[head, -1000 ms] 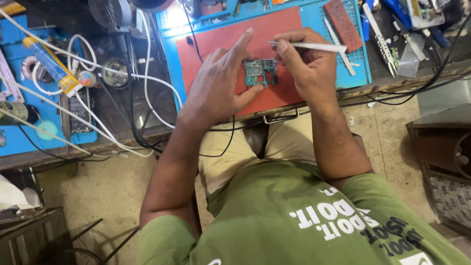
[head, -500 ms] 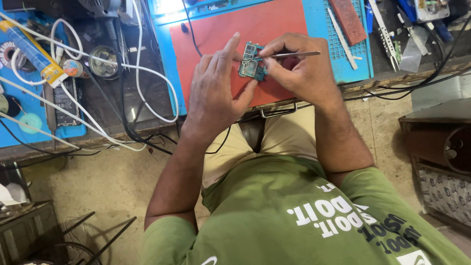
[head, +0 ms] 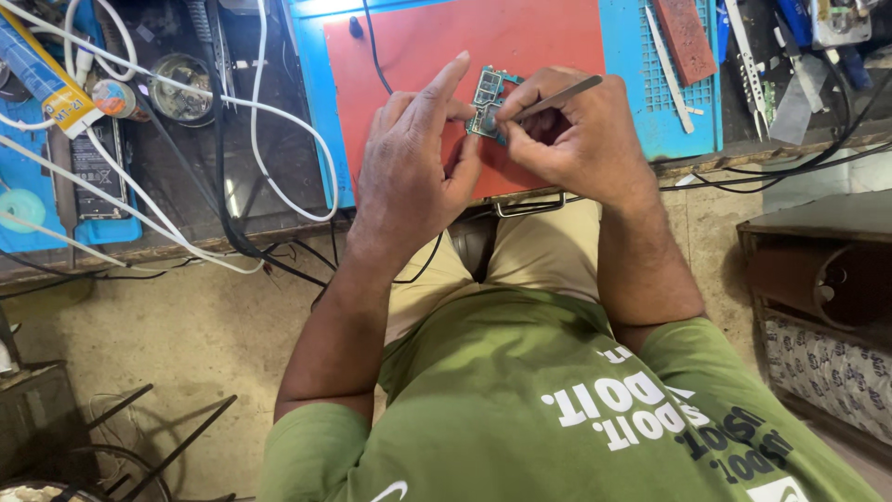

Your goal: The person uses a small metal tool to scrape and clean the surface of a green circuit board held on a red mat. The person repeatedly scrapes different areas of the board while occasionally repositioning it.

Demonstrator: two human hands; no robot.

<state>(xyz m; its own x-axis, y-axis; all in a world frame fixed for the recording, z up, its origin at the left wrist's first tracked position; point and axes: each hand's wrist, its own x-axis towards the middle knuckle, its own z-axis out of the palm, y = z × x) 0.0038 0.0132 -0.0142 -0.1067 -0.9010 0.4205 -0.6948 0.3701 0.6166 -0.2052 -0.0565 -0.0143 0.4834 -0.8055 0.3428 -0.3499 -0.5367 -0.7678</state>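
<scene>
While the left hand grips the small green circuit board by its edge, its fingers pinch it tilted above the red mat. The right hand clenches thin metal tweezers, whose tip touches the board from the right.

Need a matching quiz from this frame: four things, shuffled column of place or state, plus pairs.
Things:
1. circuit board
2. tweezers
3. red mat
4. white cable

Place or state:
A. lies flat on the blue bench mat, under both hands
B. pinched in the right hand, tip on the board
C. loops across the dark bench at left
D. held up by the left hand

Pairs: 1-D, 2-B, 3-A, 4-C
</scene>
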